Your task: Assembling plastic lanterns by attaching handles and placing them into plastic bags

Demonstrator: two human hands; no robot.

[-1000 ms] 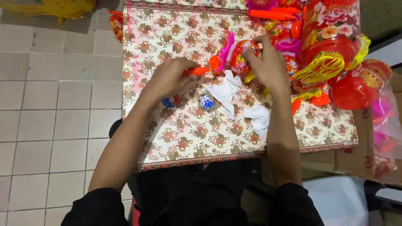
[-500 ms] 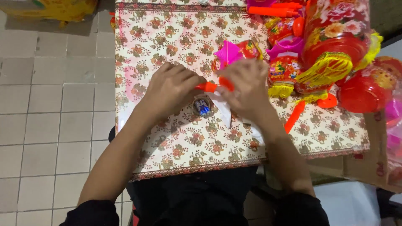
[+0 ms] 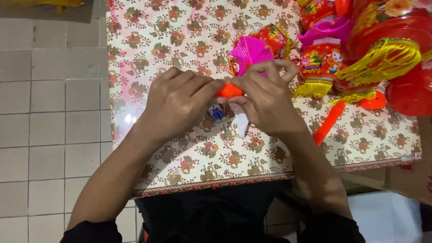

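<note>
Tablecloth first: the glossy floral plastic sheet [image 3: 180,27] fills the view, with a heap of red paper lanterns with yellow tassels [image 3: 387,40] piled well beyond the right fingertips. Left hand [image 3: 180,103] and right hand [image 3: 270,101] meet knuckle to knuckle, fingers curled and pressed together, both pinching the small orange plastic piece [image 3: 229,91] that sits right between the two sets of fingertips. A pink pleated paper fan shape [image 3: 249,49] stands just past the right fingers. By my reading this is a joining or seating step, and the next move calls for a steady, even pinch from both sides. Against half a second ago, the hands have closed tighter over the orange piece. A tiny blue-and-white object [image 3: 217,112] peeks from under the left fingers.
</note>
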